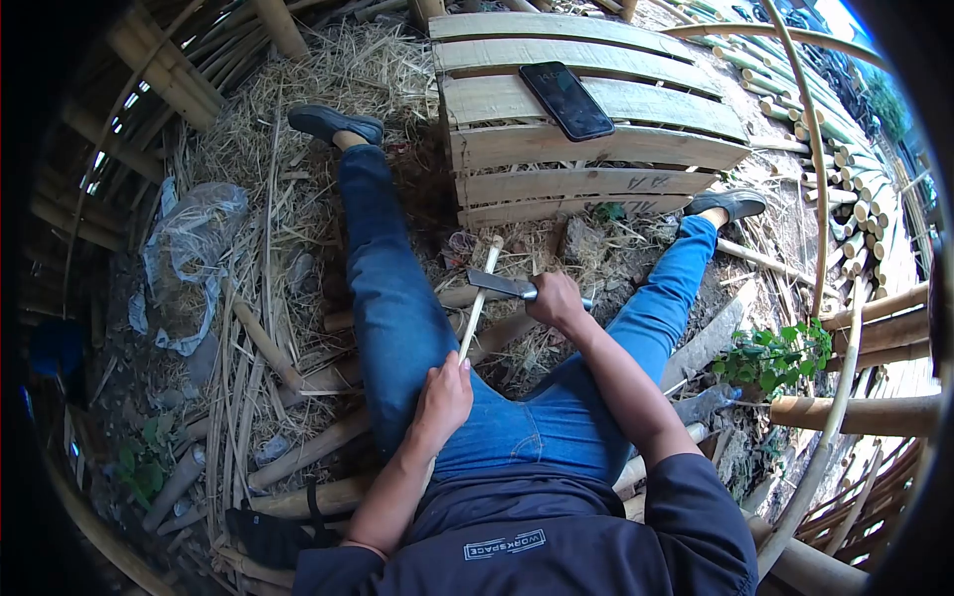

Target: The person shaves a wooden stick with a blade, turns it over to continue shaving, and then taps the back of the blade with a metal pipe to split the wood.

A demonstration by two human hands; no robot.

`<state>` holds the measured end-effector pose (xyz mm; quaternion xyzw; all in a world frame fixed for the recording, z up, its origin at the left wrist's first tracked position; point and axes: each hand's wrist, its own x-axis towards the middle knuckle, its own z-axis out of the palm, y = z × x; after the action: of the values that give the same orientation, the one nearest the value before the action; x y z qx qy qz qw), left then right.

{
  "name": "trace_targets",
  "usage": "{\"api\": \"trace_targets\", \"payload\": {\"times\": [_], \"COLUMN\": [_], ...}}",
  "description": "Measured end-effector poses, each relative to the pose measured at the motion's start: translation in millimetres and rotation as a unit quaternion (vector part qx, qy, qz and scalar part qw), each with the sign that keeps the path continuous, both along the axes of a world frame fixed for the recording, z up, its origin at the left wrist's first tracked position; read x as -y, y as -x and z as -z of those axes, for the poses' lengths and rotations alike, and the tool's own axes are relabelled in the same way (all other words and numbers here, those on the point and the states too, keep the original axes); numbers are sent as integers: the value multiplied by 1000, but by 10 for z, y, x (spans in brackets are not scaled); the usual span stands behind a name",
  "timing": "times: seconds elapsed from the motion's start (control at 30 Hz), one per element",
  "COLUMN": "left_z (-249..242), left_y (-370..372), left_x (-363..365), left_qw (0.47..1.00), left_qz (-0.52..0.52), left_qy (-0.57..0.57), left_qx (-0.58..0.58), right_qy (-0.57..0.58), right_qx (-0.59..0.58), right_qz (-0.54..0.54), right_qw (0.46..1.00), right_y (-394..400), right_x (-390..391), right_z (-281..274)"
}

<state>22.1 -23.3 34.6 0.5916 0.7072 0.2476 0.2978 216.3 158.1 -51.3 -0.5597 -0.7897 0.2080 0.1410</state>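
My left hand (444,402) is closed around a thin, pale bamboo stick (480,302), which slants up and away from my lap between my legs. In my right hand (556,301) is a knife (502,285) with a broad, dark blade, my fingers wrapped round its handle. The blade lies across the stick, a little below the stick's far end. Part of the handle shows past my fist on the right. The near end of the stick passes under my left hand and forearm.
A wooden slatted crate (586,159) stands ahead between my feet, with a phone (566,101) lying on top. Straw and bamboo scraps cover the ground. A plastic bag (194,253) is at left; a leafy plant (775,356) and stacked bamboo poles (863,223) are at right.
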Motion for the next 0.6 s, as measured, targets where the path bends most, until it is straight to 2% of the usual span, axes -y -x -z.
{"api": "trace_targets", "payload": {"times": [0.07,0.17,0.3,0.43,0.53,0.6], "left_z": [-10,-38,-81,-51,-58,-18], "left_y": [11,-1,-50,-16,0,-3], "left_x": [-63,-8,-57,-56,-83,-79], "left_qw": [1000,1000,1000,1000,999,1000], "left_qz": [8,7,6,-4,-12,-16], "left_qy": [-9,-13,7,7,35,15], "left_qx": [-6,-17,-10,-18,0,-2], "right_qy": [-9,-38,-22,-10,17,20], "right_qx": [-28,-15,-19,-43,-76,-55], "right_qz": [62,87,95,62,5,-48], "right_qw": [998,995,995,997,997,997], "right_y": [55,-52,-40,-44,50,104], "right_x": [-64,-196,-150,-80,56,174], "right_z": [85,95,-19,-140,-167,-225]}}
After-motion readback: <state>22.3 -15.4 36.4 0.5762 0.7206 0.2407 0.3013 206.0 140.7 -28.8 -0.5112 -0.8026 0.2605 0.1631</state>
